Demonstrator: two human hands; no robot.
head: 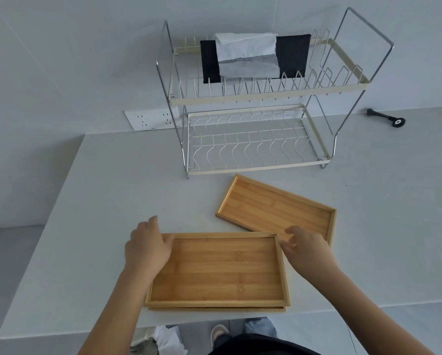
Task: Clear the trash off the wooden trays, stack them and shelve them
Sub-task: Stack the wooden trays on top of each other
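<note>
1. Near tray [220, 269]: a wooden tray lies flat at the near edge of the tabletop [117, 180], long side parallel to that edge. It sits on top of a second wooden tray [214, 309], of which only a thin strip shows along the near side. The inside of the upper tray is bare.
2. Far tray [273, 204]: a third wooden tray lies flat on the tabletop beyond and to the right of the stack, turned at an angle to it. Its near corner is hidden behind the stack and the right hand. Its inside is bare.
3. Left hand [148, 245]: the forearm reaches in from the near edge. The palm faces down over the far-left corner of the upper tray, fingers lying across the rim, thumb toward the tray floor. The hand is loosely open, resting on the corner rather than closed around it.
4. Right hand [305, 245]: the forearm comes in from the lower right. The fingers are curled at the far-right corner of the upper tray, at the rim. Whether they grip the rim cannot be told.
5. Rack [255, 98]: a two-tier wire dish rack stands at the far side of the tabletop. A black cloth [290, 55] and a white paper [248, 53] lie on its upper tier.
</note>
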